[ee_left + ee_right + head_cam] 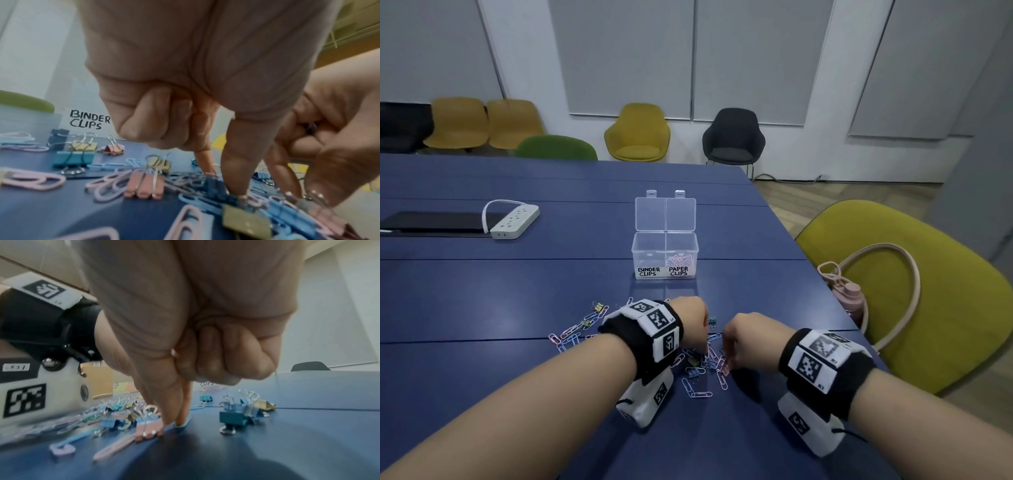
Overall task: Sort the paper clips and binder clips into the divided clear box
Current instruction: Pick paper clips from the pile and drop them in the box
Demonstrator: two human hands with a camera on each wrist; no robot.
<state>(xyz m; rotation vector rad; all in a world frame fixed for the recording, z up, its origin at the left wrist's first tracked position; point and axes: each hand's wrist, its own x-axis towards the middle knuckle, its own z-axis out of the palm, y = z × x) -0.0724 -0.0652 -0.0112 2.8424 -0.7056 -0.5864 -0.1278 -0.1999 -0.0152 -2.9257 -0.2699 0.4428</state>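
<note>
Both hands are down in the scattered heap of pastel paper clips (698, 394) and small coloured binder clips (693, 371) near the front edge of the dark blue table (517, 291). The left hand (690, 322) has its outer fingers curled into the palm, with thumb and index finger (240, 162) pointing straight down into the clips. They touch a blue binder clip (216, 186), but I can't tell if that grip has actually closed on anything. The right hand (753, 341) is much the same: outer fingers tucked in, thumb and fingertips (180, 415) pressed together in a narrow grip on a light blue paper clip (185, 422) lying flat on the table, just beside a pink binder clip (148, 430).

The divided clear plastic box (665, 255) stands further back, toward the middle of the table, with its lid up. Its right compartment, labelled PAPER CLIPS, has some pinkish clips in it; the one labelled BINDER CLIPS looks empty.
</note>
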